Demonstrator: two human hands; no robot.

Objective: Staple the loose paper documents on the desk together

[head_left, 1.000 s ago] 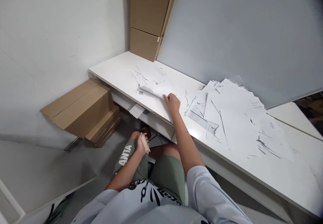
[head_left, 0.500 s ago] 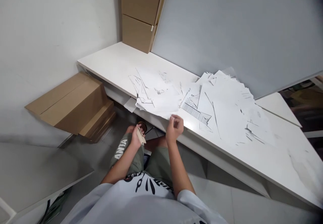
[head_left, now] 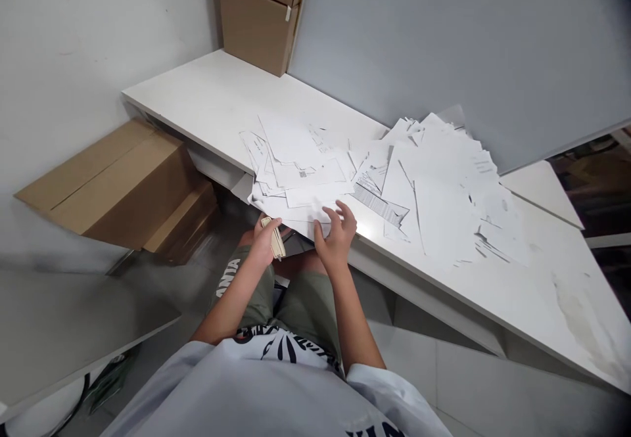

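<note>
My left hand (head_left: 265, 242) is closed round a small stack of flat, cream-coloured pieces (head_left: 274, 238), just off the front edge of the white table (head_left: 197, 98). Over the near edge of a loose pile of white papers (head_left: 305, 181), my right hand (head_left: 336, 234) has its fingers spread and curved, with nothing seen in its grasp. Some of these sheets carry print and cut or torn edges. A larger heap of papers (head_left: 438, 194) lies to the right, with a printed strip (head_left: 379, 204) at its left side.
Folded brown cardboard (head_left: 118, 187) leans at the left, below the table. A cardboard box (head_left: 254, 29) stands at the table's back by a grey panel (head_left: 444, 36). An open shelf space lies under the tabletop.
My right hand has opened from a pinch and moved slightly left. My left hand, still holding the pieces, has risen towards the table edge. The view has shifted a little.
</note>
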